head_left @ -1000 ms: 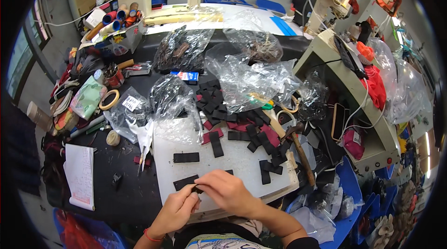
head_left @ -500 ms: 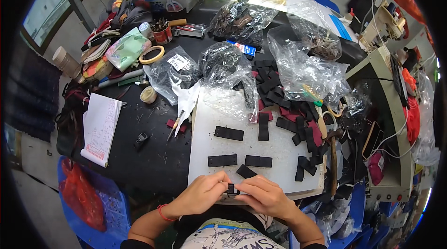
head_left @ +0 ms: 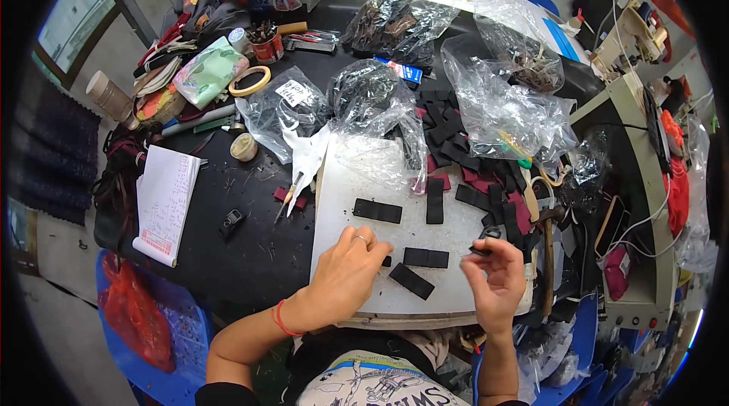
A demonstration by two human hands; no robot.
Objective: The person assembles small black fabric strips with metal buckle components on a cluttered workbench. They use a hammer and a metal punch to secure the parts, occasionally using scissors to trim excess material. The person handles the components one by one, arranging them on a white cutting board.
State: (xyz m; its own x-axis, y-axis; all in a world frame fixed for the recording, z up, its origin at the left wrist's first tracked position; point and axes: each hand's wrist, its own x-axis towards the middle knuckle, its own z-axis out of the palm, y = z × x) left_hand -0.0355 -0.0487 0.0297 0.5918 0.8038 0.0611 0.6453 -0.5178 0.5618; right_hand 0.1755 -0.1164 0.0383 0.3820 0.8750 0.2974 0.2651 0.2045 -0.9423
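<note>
My left hand (head_left: 345,275) is curled over the left side of the white board, its fingertips on a black strap piece (head_left: 386,261) that is mostly hidden beneath it. Farther right, my right hand (head_left: 497,277) is raised over the board with fingers bent and thumb a little apart. A small black strap piece (head_left: 480,251) shows at its index fingertip. Between the hands lie a flat black strip (head_left: 426,257) and a slanted one (head_left: 411,281). Beyond them are another black strip (head_left: 377,211) and an upright one (head_left: 434,202).
The white board (head_left: 334,189) rests on a black table. Dark and maroon strips (head_left: 456,140) are heaped at its right, near a hammer (head_left: 548,254). Clear plastic bags (head_left: 505,113) lie behind. On the left are a notepad (head_left: 165,205), a tape roll (head_left: 250,81) and a black buckle (head_left: 231,221).
My hands have parted from around a small black buckled piece at the near edge. The left moved forward over a strip; the right moved right and forward. The near slanted strip now shows fully.
</note>
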